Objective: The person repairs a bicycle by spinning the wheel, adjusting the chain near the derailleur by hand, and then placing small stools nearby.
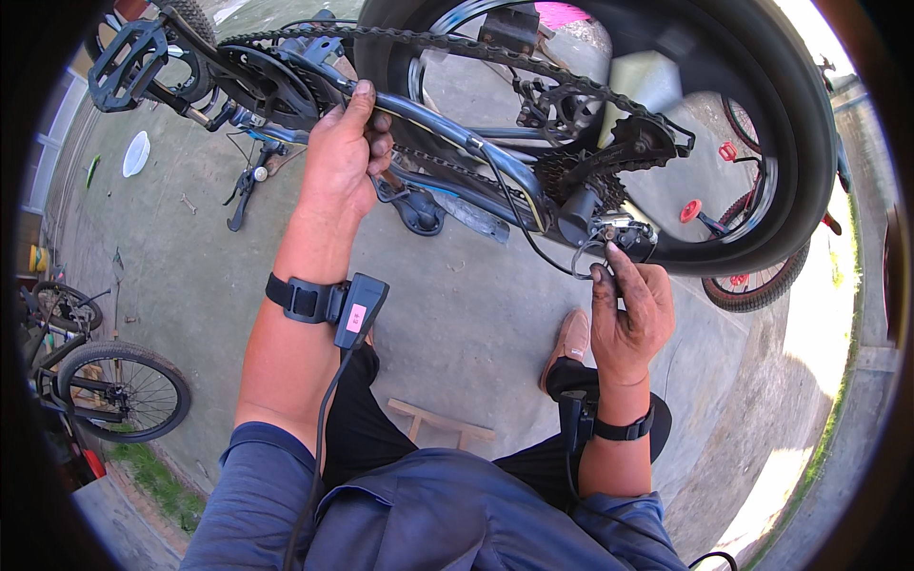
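A bicycle fills the upper part of the view, its frame tube (443,124) slanting from the crank down toward the rear wheel (807,133). My left hand (338,162) is closed round that tube, thumb on top. Beside the hub, my right hand (630,309) pinches a thin looped cable (577,259) between thumb and fingertips; the fingertips are blackened. Black housing (519,214) runs from the tube to this loop. Just above are the cassette (571,176) and the rear derailleur (643,143), with the chain (438,39) stretching back to the crank. The wheel's spokes look blurred.
A black pedal (129,65) sticks out at upper left. Below the frame lie a dark saddle (419,211) and a brake lever (243,198). Another bicycle's wheel (124,390) is at left, and a red-rimmed wheel (762,276) at right. A wooden stool (438,419) stands between my legs.
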Motion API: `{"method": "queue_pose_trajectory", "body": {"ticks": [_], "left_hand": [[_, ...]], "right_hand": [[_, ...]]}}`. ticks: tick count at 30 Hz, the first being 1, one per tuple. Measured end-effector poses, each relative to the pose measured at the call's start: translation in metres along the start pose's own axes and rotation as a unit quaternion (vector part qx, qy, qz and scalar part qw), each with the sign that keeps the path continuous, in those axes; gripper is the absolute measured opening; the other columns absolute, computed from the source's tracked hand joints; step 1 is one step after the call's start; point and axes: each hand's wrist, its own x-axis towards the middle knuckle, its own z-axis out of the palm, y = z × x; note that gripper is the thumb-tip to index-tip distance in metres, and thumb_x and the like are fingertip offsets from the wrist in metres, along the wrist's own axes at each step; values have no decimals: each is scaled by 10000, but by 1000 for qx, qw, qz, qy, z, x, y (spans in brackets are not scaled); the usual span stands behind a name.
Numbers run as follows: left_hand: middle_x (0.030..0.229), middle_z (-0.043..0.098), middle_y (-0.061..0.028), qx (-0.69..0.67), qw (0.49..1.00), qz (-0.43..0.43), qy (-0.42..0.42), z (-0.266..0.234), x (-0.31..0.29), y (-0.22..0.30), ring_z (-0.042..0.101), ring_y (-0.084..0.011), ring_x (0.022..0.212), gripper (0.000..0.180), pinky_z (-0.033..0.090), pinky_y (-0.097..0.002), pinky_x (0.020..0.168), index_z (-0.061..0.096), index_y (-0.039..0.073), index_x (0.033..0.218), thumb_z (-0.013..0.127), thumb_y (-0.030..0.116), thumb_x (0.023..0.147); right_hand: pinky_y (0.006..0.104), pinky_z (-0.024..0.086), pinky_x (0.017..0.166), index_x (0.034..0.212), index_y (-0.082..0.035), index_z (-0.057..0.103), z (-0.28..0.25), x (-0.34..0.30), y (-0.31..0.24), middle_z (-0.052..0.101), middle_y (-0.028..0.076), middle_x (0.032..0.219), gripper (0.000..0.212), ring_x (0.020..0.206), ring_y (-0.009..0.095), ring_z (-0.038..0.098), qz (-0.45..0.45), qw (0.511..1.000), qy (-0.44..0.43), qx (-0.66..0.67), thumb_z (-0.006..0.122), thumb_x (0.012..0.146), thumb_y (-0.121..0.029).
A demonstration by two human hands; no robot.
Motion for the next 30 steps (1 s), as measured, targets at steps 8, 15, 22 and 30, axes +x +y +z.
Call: {"method": "queue_pose_trajectory", "body": {"ticks": [8,15,22,30], "left_hand": [[696,509,-8,0,1000,-3,3,2,-3,0,395,-61,504,269,271,-200,393,533,71,835,576,317,936],[672,505,-10,-3,1000,-1,3,2,-1,0,413,-79,493,228,271,-217,386,504,85,856,582,284,936],[673,505,-14,-9,1000,-4,2,1,1,0,413,-80,492,218,266,-216,386,503,88,862,578,278,939],[676,511,-17,-10,1000,1,1,1,0,-1,415,-82,491,222,267,-217,385,499,89,859,580,280,937]], "right_hand": [[236,398,520,1043,-40,676,0,2,-1,559,59,714,333,588,138,481,2,1000,-1,3,723,726,55],[244,399,524,1037,-27,674,2,0,1,558,67,709,342,590,149,487,-3,1000,9,5,729,711,57],[254,399,528,1026,-24,677,3,1,2,558,74,707,343,589,168,489,-14,1000,18,4,734,698,58],[249,391,520,1028,-31,679,2,1,-1,553,62,702,350,591,158,485,2,1000,7,-1,738,694,58]]}}
